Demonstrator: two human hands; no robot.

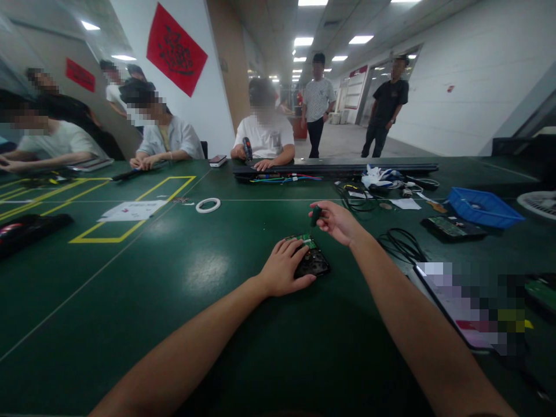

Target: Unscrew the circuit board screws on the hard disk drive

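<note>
A black device with a green circuit board (313,262) lies on the green table (208,324) in front of me. My left hand (284,266) rests over its left side, palm down, with the fingers stretched across the board and the thumb along the near edge. Above the far right part of the device, my right hand (336,223) is closed round the handle of a green screwdriver (316,216). The screwdriver points down at the board's far edge; whether its tip touches a screw is too small to tell.
Black cables (402,246), a second opened device (454,227), a blue tray (484,207) and a tablet-like screen (460,313) are on the right. A white ring (208,205) lies left of centre. Across the table, a person (264,136) holds a power tool beside long black bars (334,169).
</note>
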